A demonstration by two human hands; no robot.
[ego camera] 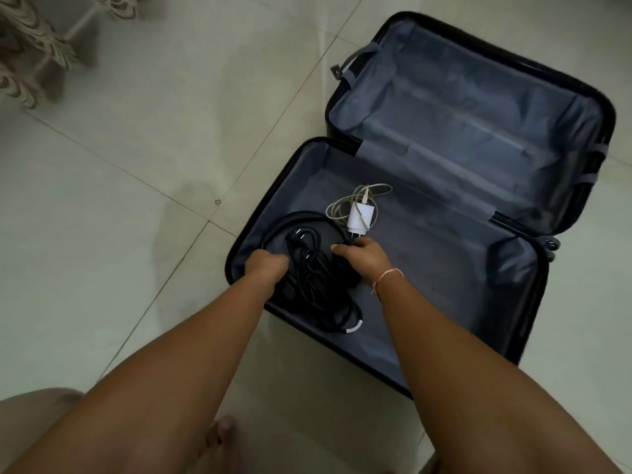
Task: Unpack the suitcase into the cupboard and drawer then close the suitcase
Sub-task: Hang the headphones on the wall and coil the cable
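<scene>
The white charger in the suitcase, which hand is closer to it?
Right. The right hand sits just below the white charger, fingertips almost at its plug. The left hand is farther left, gripping the black cables.

Suitcase (352, 366) matt grey cloth lining, glossy floor tiles (143, 131), smooth white plastic charger (359, 218)
</scene>
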